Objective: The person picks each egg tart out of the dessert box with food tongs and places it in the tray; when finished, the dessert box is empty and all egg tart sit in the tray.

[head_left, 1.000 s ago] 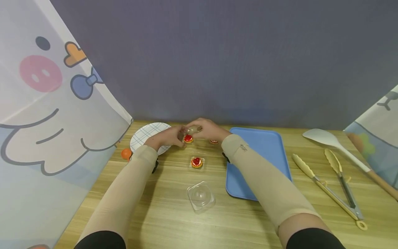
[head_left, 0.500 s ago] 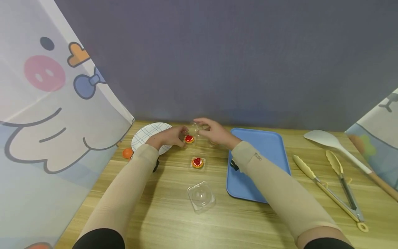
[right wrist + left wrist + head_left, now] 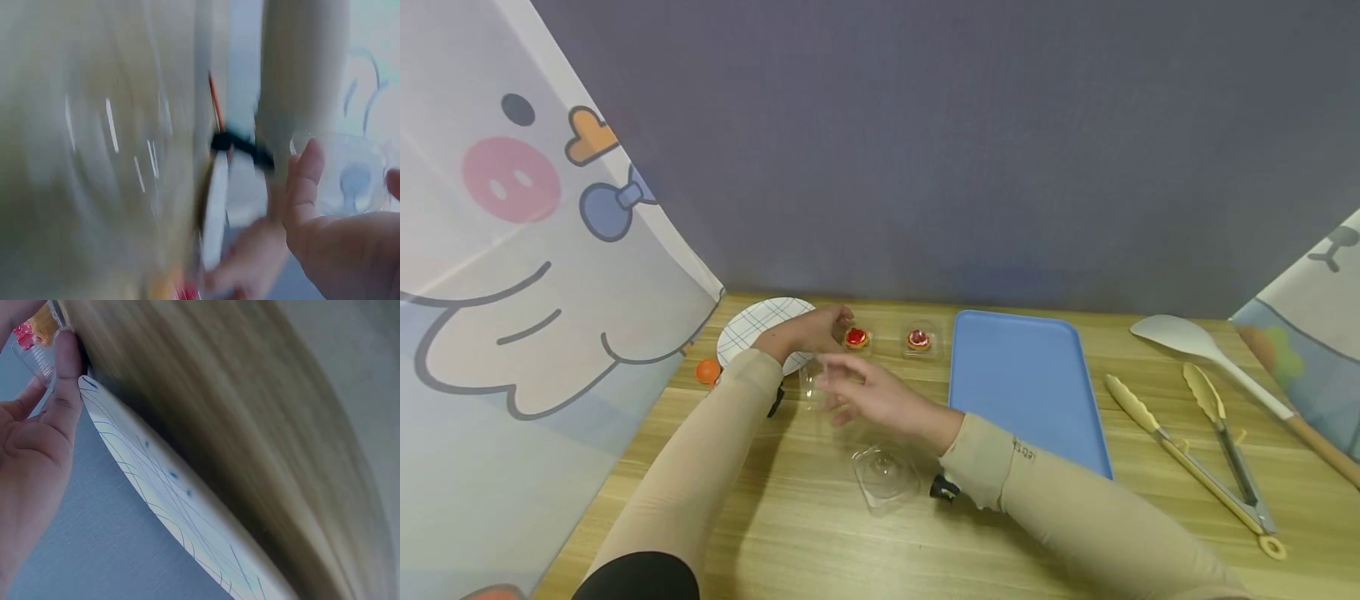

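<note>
Fingers of my right hand (image 3: 880, 398) pinch a clear lid (image 3: 811, 385); from here my left hand (image 3: 808, 331), partly hidden, seems to grip a tray (image 3: 35, 360), its tart (image 3: 856, 337) just beyond those fingertips.

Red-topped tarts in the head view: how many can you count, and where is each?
2: one tart by the left hand, another tart farther right, near the blue tray. The right hand may hide more.
</note>
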Demonstrator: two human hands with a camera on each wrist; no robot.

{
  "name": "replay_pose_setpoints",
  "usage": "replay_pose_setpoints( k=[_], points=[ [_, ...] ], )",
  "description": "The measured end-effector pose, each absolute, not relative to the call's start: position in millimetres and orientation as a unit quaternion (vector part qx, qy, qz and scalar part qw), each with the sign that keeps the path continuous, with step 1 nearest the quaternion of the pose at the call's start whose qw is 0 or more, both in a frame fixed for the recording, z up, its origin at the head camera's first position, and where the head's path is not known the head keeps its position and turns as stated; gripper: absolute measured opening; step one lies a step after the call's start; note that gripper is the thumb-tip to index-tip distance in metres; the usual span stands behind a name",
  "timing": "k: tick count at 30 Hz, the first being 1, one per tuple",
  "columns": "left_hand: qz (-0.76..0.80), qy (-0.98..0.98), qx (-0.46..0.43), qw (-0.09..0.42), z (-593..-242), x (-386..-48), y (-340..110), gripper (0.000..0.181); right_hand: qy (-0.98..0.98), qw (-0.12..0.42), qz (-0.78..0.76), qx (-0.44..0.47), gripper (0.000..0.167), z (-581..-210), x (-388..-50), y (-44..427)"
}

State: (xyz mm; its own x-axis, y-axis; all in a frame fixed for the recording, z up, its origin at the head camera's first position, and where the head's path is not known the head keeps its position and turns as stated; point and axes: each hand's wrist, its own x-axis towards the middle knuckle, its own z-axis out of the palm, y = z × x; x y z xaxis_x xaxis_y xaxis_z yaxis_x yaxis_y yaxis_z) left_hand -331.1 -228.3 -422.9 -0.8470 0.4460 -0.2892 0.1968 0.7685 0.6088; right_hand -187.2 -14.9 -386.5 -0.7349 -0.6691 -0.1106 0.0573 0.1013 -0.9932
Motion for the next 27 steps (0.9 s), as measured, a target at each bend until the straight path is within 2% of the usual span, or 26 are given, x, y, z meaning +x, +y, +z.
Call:
replay_pose_setpoints(
  k=[3,12,27],
  points=[
    [0.28,0.919,0.181,0.21,-424.2,-332.0,-228.3,0.089,0.667,0.333,-0.629,-0.219,0.059,-395.2,-163.2,-22.8],
    [0.266,0.923,0.188,0.205,-423.4,-330.5,-229.2,0.09,0.61,0.414,-0.652,-0.178,0.063,-424.1,-120.9,-36.9],
    [0.24,0.931,0.188,0.202,-421.7,-329.5,-227.6,0.089,0.633,0.398,-0.642,-0.169,0.064,-439.6,-111.7,-38.8]
  ],
)
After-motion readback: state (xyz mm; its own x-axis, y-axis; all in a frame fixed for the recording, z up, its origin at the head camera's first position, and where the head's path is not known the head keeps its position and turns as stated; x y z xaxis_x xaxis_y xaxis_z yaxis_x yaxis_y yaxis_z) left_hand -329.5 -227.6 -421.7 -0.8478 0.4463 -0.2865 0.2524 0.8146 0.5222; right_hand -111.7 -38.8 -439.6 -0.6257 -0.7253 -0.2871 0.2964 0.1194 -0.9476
